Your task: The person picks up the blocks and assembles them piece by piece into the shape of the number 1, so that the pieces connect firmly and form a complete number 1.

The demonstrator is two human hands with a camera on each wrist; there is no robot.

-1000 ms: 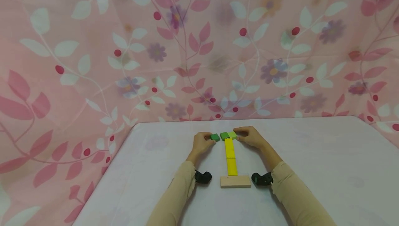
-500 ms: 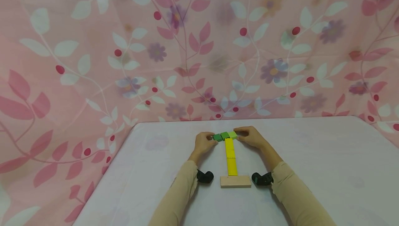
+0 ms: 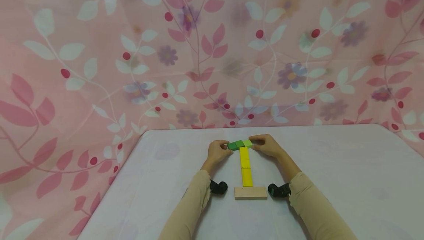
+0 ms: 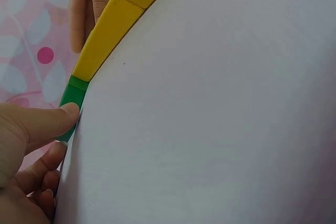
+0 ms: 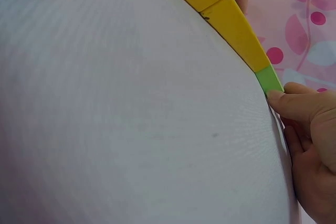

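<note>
In the head view a short row of green blocks lies across the far end of a yellow strip. My left hand (image 3: 218, 152) pinches the dark green block (image 3: 232, 146) at the row's left end; its thumb presses the near face in the left wrist view. Touching it is a mid-green block (image 3: 239, 144), then a light green block (image 3: 247, 143), which my right hand (image 3: 267, 146) pinches between thumb and fingers. Two yellow blocks (image 3: 245, 167) end to end run from the row toward me. A plain wooden block (image 3: 250, 193) lies crosswise at their near end.
A white-covered table (image 3: 347, 181) bears all the blocks, its far edge just beyond the hands. Behind hangs a pink floral cloth (image 3: 212, 48). Black wrist devices (image 3: 279, 190) sit at both cuffs, either side of the wooden block.
My left hand has slid the dark green block rightward, closing the gap to the mid-green block. The right hand and the other blocks have stayed in place.
</note>
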